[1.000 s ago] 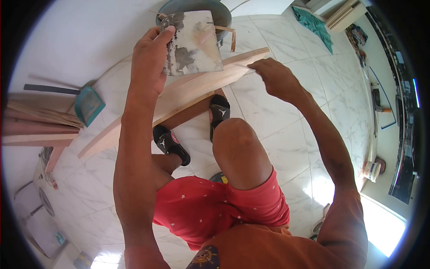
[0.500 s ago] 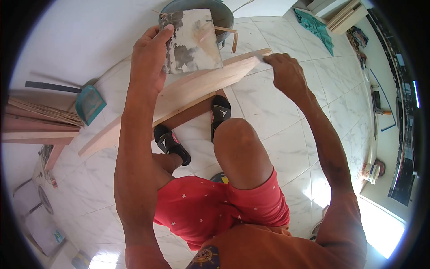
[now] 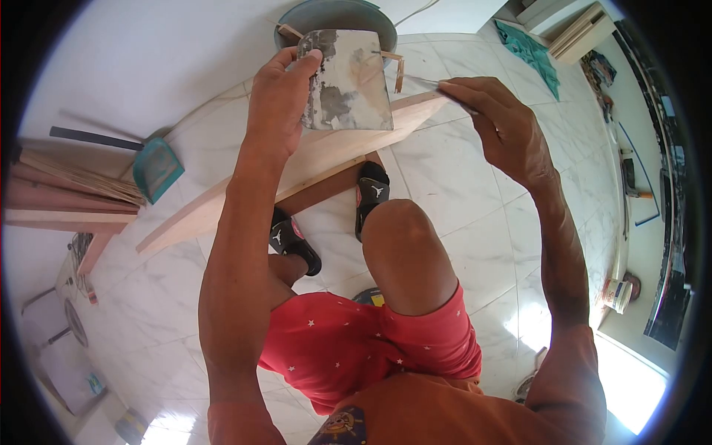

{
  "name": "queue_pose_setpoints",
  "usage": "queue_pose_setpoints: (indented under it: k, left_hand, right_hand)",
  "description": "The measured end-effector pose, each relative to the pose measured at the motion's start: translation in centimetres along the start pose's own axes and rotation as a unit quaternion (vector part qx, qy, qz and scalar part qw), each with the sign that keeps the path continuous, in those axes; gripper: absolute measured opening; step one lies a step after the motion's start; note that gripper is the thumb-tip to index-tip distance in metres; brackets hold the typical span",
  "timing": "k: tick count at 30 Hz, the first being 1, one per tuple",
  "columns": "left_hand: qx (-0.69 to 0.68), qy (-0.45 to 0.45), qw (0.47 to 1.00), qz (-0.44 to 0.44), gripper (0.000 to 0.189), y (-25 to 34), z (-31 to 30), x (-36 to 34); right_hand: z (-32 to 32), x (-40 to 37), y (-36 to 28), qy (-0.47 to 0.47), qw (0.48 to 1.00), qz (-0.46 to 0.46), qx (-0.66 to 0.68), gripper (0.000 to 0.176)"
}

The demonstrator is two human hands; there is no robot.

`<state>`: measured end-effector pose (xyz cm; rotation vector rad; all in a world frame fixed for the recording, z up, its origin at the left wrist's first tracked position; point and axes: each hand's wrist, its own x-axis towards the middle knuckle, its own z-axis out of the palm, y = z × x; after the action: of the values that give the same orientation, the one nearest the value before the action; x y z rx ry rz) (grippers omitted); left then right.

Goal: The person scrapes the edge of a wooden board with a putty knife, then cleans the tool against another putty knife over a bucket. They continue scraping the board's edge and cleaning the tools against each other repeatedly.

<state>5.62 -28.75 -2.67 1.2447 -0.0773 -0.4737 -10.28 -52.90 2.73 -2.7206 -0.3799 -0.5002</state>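
My left hand (image 3: 280, 100) grips the left edge of a flat board (image 3: 361, 89) smeared with white and grey paste, thumb on top. In my right hand (image 3: 512, 130) is a thin-bladed scraper (image 3: 423, 79), seen nearly edge-on and pointing left toward the board. The blade appears apart from the board. Below both hands lies a long, pale wooden plank (image 3: 326, 148), its right end close under the scraper. Part of the plank is hidden by the board and my left arm.
Behind the board stands a grey-green tub (image 3: 382, 22) with wooden sticks at its rim. A teal dustpan (image 3: 157, 170) and stacked wood (image 3: 74, 216) are at left. A green cloth (image 3: 530, 55) lies at upper right. My sandaled feet are beside the plank's brown support (image 3: 322, 191).
My left hand and the board have shifted right and slightly down. My right hand has turned and moved right, and the scraper blade now points left above the plank's end.
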Motion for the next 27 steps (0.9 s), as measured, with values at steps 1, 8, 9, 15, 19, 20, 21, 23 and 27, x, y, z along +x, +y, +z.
queue_pose_setpoints:
  k: [1, 8, 9, 15, 19, 20, 21, 23, 27]
  left_hand:
    - [0.006, -0.007, 1.000, 0.004, 0.024, -0.2, 0.1, 0.1]
    - [0.068, -0.011, 0.997, 0.026, 0.027, -0.8, 1.1, 0.3]
    - [0.076, -0.010, 0.997, 0.032, 0.028, -0.8, 1.2, 0.3]
    - [0.096, -0.009, 0.994, 0.042, 0.029, -1.4, 1.8, 0.0]
    - [0.125, 0.018, 0.990, 0.055, 0.031, -1.3, 1.8, 0.0]
    - [0.128, 0.025, 0.990, 0.054, 0.031, -1.0, 1.6, 0.1]
    - [0.130, 0.032, 0.990, 0.053, 0.031, -0.8, 1.3, 0.2]
    - [0.128, 0.036, 0.990, 0.054, 0.032, -0.9, 1.0, 0.5]
    - [0.105, 0.035, 0.992, 0.053, 0.033, -0.9, 1.0, 0.5]
  right_hand:
    - [-0.4, 0.4, -0.3, -0.006, 0.999, -0.031, -0.008, 0.042]
    - [0.2, 1.9, -0.4, -0.003, 0.990, -0.115, -0.081, 0.043]
    - [0.3, 1.8, -0.5, -0.013, 0.989, -0.117, -0.088, 0.044]
    - [0.0, 1.3, 0.0, -0.114, 0.986, -0.107, -0.064, 0.044]
    - [-2.5, 1.6, 1.5, -0.157, 0.985, -0.074, 0.006, 0.036]
    - [-2.9, 1.3, 1.8, -0.158, 0.986, -0.049, 0.018, 0.034]
    - [-2.8, 0.8, 2.4, -0.150, 0.987, -0.010, 0.053, 0.027]
    - [-2.0, -0.1, 4.3, -0.169, 0.979, 0.114, -0.005, 0.027]
    - [1.0, -2.3, 7.6, -0.138, 0.964, 0.192, -0.119, 0.030]
